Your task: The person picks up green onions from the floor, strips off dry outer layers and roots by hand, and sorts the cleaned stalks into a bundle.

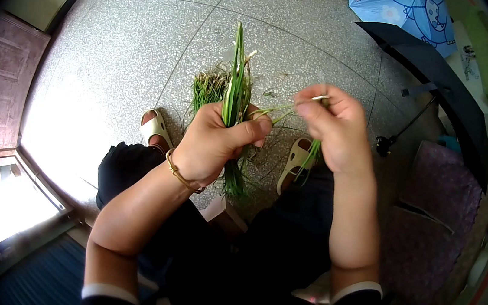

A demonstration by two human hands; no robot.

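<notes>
My left hand is closed round an upright bunch of chives, with the thumb across the front. The bunch's pale ends point away from me and its green leaf tips hang below the fist. To its right, my right hand pinches a few loose chives between thumb and fingers, their green ends dangling under the palm. Thin strands stretch between the two hands. Behind the left hand, a pile of chives lies on the floor, partly hidden by that hand.
Plant scraps lie on the speckled floor between my slippered feet. A black open umbrella and a blue patterned umbrella stand at the upper right. A purple cushioned seat is at right, a wooden door at left.
</notes>
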